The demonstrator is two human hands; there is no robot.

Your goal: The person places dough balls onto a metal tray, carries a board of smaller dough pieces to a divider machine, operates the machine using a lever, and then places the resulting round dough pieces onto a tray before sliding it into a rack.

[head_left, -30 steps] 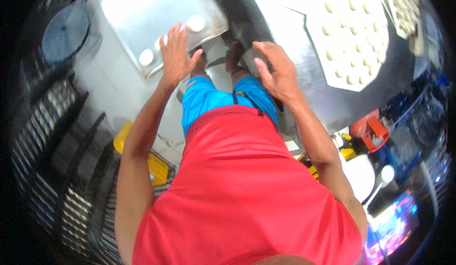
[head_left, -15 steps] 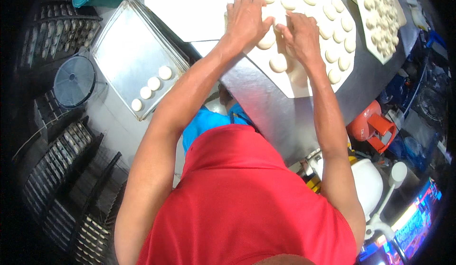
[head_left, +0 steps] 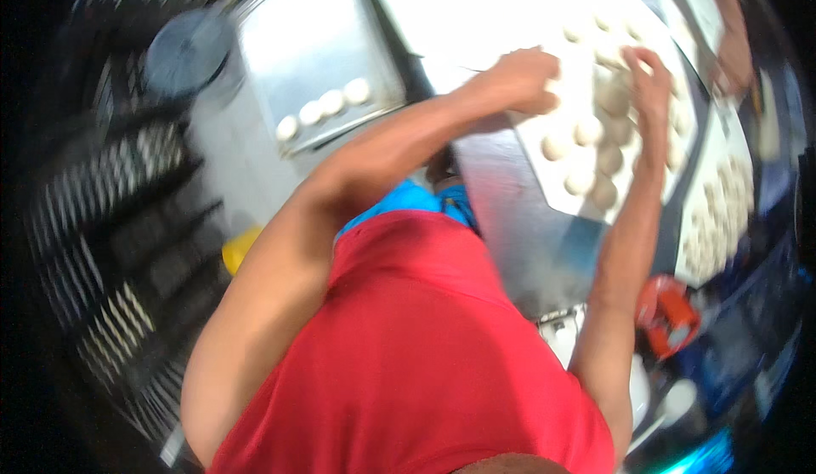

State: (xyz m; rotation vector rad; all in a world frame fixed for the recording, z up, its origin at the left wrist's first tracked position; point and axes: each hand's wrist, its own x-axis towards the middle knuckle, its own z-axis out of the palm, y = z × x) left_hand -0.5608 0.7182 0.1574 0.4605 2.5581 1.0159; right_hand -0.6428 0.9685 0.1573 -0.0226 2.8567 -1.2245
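Round pale dough balls (head_left: 588, 130) lie spread over a white board (head_left: 561, 195) on the metal table. At the board's left side my left hand (head_left: 525, 81) is closed, its fingers curled under and blurred. Pale dough shows beside its fingertips; whether it is gripped is hidden. My right hand (head_left: 649, 85) hangs over the far right part of the board among the dough balls. Its thumb and fingers are bent but apart, with no dough visibly held. To the left, a metal baking tray (head_left: 293, 28) carries a row of several dough balls (head_left: 331, 102).
Another person's hand (head_left: 733, 64) reaches in at the upper right, by a second board (head_left: 690, 257) crowded with smaller dough pieces. Dark racks (head_left: 119, 185) and a round grey fan-like object (head_left: 187, 51) stand left. A red-orange object (head_left: 669, 314) sits beyond my right forearm.
The view has swung, shifting the tray and boards. My hands, formerly close together over the dough, are now farther apart. Another person's hand has appeared at the upper right.
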